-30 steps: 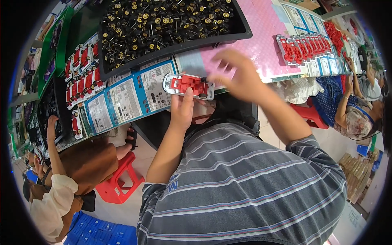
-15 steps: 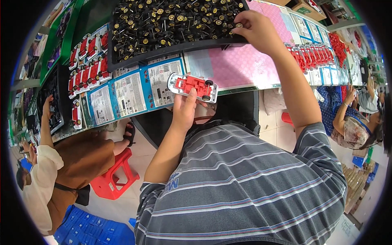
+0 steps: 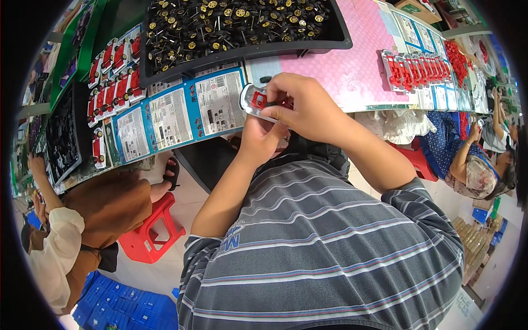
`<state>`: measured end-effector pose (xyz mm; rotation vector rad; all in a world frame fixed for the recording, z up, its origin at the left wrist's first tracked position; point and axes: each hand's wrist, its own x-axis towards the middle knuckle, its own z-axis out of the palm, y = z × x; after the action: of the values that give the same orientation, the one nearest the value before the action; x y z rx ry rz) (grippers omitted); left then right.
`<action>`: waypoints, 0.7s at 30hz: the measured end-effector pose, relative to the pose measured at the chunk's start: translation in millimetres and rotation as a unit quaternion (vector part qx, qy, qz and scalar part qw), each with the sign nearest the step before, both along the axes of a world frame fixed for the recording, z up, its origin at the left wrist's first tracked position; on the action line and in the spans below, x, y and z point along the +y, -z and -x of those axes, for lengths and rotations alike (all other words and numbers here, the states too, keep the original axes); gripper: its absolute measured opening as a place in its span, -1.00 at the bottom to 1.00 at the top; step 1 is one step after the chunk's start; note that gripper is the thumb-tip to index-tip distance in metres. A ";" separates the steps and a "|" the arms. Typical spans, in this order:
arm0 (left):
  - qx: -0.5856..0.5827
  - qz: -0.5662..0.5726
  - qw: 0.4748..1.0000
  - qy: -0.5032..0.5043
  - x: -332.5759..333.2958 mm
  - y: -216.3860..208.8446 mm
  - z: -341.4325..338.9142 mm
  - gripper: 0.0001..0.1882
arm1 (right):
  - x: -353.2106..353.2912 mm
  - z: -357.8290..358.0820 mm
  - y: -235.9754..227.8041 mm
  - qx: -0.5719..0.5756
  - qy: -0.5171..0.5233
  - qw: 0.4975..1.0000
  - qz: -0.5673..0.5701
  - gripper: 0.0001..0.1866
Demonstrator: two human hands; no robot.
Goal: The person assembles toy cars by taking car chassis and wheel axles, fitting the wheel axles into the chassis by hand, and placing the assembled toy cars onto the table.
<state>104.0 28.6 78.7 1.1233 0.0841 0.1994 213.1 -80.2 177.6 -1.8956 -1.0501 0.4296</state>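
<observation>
My left hand [image 3: 258, 137] is closed around a toy car [image 3: 257, 100] with a silver-white body and a red underside, held bottom up over the table's near edge. Over the car's right part, my right hand [image 3: 302, 104] pinches a wheel axle that its fingers mostly hide. One black wheel [image 3: 266, 80] shows beyond the far side of the car. Past both hands stands a black tray [image 3: 192, 70] heaped with wheel axles [image 3: 242, 22], their black wheels centred in yellow or silver.
Red-and-white toy cars [image 3: 118, 93] lie in rows at the left. More upturned cars [image 3: 415, 71] line up at the right. Printed card sheets [image 3: 170, 118] and a pink mat [image 3: 352, 77] cover the table. A co-worker's arm [image 3: 47, 184] and a red stool [image 3: 148, 236] are at my left.
My right hand has come from the tray's right corner down to the car in my left hand. The car has shifted slightly up and right. The tray appears farther off in the view.
</observation>
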 end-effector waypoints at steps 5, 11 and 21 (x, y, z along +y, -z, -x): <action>0.020 -0.041 0.998 -0.038 -10.2 -12.8 7.6 -0.80 | 13.1 11.4 2.5 0.039 0.000 0.999 0.029 -0.69; 0.087 -0.032 0.996 -0.008 -4.7 -4.8 20.1 -0.84 | 15.4 15.7 8.4 -0.060 0.015 0.998 0.005 -0.51; 0.050 -0.033 0.998 0.001 -6.6 14.1 21.1 -0.83 | 10.5 16.3 9.8 -0.056 0.043 0.997 0.020 -0.40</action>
<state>82.9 22.0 64.6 1.2001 0.1672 0.1451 196.8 -69.7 167.8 -2.0116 -1.0336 0.2994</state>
